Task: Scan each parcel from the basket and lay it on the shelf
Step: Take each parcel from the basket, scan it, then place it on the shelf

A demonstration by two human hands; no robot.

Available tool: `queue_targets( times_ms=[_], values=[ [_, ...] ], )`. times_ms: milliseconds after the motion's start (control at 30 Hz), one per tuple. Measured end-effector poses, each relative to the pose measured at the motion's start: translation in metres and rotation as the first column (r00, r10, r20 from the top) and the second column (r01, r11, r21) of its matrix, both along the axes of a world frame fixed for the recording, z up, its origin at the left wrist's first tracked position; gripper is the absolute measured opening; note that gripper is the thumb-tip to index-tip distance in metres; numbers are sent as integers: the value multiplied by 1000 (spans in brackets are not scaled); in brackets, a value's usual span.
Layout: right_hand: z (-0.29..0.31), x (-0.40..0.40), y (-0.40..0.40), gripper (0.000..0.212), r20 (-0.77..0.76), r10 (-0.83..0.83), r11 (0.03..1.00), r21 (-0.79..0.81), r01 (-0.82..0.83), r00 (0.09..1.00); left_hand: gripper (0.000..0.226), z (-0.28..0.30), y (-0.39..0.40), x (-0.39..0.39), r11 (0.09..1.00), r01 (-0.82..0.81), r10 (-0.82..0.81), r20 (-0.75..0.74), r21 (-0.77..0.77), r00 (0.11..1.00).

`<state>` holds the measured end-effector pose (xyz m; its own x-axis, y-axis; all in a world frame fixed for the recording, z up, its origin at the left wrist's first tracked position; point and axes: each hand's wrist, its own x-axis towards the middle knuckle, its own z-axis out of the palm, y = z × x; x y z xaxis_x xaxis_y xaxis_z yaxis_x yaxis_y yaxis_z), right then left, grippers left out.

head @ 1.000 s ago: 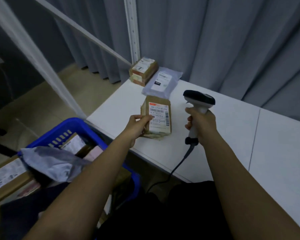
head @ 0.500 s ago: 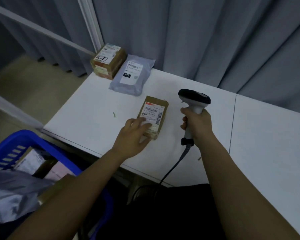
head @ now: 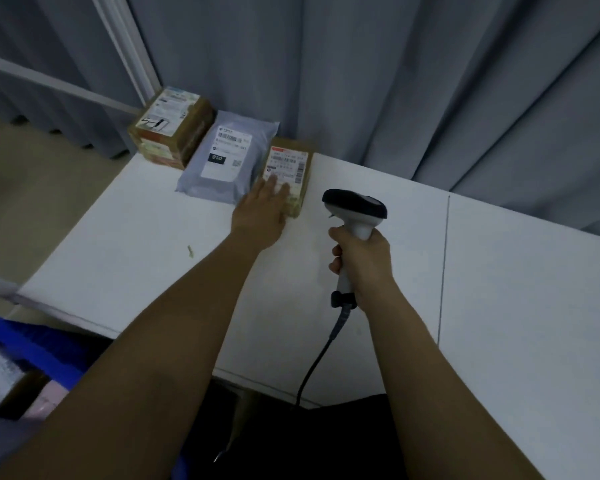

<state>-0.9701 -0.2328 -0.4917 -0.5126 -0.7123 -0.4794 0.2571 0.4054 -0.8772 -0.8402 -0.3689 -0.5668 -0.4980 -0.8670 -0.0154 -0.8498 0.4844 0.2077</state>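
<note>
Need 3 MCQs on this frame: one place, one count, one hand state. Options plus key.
1. Where is the small brown parcel under the left hand?
A. Right of the grey mailer
B. In the basket
C. On the floor

2. How many parcels lie on the white shelf?
A. One
B. Three
C. Five

3. What is the right hand doing?
A. Resting flat
B. Pointing
C. Gripping the scanner

Key: 1 A, it lies beside the mailer, by the curtain. 2 B, brown box, mailer, small parcel. 3 C, fingers wrap the handle.

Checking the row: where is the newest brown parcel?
The brown parcel lies at the shelf's back, right of the grey mailer, under the left hand's fingers.
</note>
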Motion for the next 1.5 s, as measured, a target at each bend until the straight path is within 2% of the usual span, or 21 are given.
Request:
queue_targets(
  times_ms=[167, 333, 433, 500, 600, 700, 833, 900, 967, 1100, 1167, 1233, 1300, 1367, 1500],
  values=[
    [-1, 2, -8, 9, -17, -20, 1000, -2, 20, 1000, 64, 3, -34, -13, 999, -38, 36, 121, 15, 992],
    [0, 8, -9, 10, -56, -5, 1000, -4, 5, 998, 68, 10, -34, -14, 997, -80, 77, 141, 14, 987],
    [3, 13, -8, 10, -57, 0, 1000, -11, -1, 998, 69, 15, -16, -4, 995, -103, 103, 11, 10, 995],
    [6, 19, -7, 9, -47, -1, 1000, -29, 0, 999, 67, 22, -3, 9, 992, -115, 121, -95, 59, 988],
    [10, 36, -5, 8, -29, 24, 998, -63, -26, 999, 65, 31, 21, 36, 985, -139, 163, -269, 106, 949],
    [19, 61, -5, 6, -24, 106, 989, -101, -108, 994, 60, 47, 51, 67, 968, -202, 247, -409, 151, 878],
    [29, 112, 2, 6, -61, 293, 948, -109, -298, 954, 60, 78, 99, 123, 919, -315, 391, -464, 236, 795],
    [33, 141, 11, 6, -89, 423, 897, -100, -430, 902, 56, 91, 128, 158, 888, -391, 460, -461, 243, 759],
    [37, 170, 24, 12, -142, 572, 805, -87, -586, 808, 50, 102, 161, 195, 848, -473, 527, -471, 238, 708],
    [38, 212, 57, 10, -293, 791, 553, -32, -833, 537, 40, 111, 232, 262, 727, -645, 667, -467, 237, 581],
    [35, 224, 71, 13, -362, 845, 438, 47, -898, 394, 36, 108, 264, 291, 689, -690, 693, -476, 220, 541],
    [32, 231, 79, 15, -399, 865, 376, 115, -920, 304, 35, 99, 289, 316, 657, -717, 723, -466, 234, 510],
    [29, 235, 85, 13, -407, 872, 359, 156, -920, 272, 35, 86, 310, 335, 613, -753, 756, -452, 238, 473],
    [28, 238, 90, 13, -403, 877, 356, 174, -918, 263, 38, 76, 323, 348, 538, -798, 808, -434, 270, 398],
    [27, 248, 98, 14, -402, 884, 335, 190, -923, 238, 58, 54, 330, 363, 391, -816, 899, -367, 426, 239]
  ],
)
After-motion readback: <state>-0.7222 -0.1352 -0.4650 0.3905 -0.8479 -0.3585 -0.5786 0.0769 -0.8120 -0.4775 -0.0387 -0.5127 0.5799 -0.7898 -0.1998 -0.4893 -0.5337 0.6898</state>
